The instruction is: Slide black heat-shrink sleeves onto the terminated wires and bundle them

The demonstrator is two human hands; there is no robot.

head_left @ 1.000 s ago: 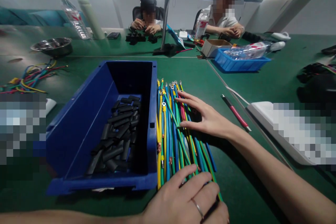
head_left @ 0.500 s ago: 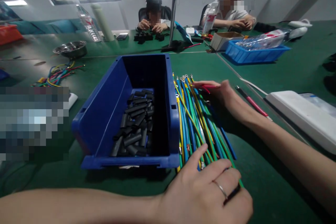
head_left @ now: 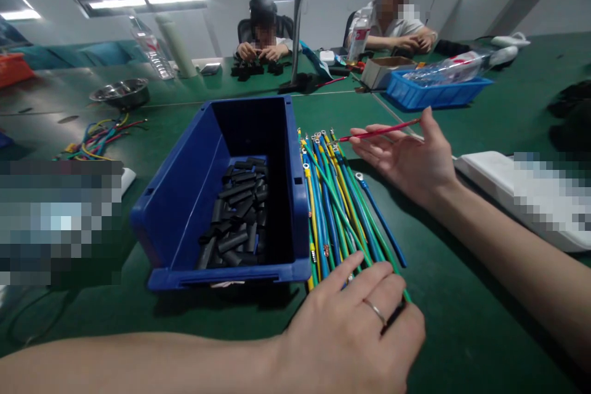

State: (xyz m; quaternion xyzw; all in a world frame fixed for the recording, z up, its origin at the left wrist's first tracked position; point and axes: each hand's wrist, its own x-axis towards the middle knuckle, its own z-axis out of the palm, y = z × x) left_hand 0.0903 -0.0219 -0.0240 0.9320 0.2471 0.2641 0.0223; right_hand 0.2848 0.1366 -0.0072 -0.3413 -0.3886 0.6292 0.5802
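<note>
My left hand, with a ring on one finger, lies palm down over the near ends of a row of wires. Its fingers are apart and slightly bent; the undersides are hidden. The wires are blue, green and yellow, several with ring terminals at their far ends. To the right of the row, my right hand is turned palm up with fingers extended. A thin red wire lies across its fingers, one end by the thumb. A short blue wire with a ring terminal lies at the row's right edge.
A blue bin of black tube pieces stands left of the wires. Behind are a metal bowl, a tangle of wires and a blue tray. A white device sits at right. Two people sit opposite.
My right hand has turned palm up and moved right, away from the wires, bringing the red wire along. My left hand stays over the near wire ends. The view has shifted slightly.
</note>
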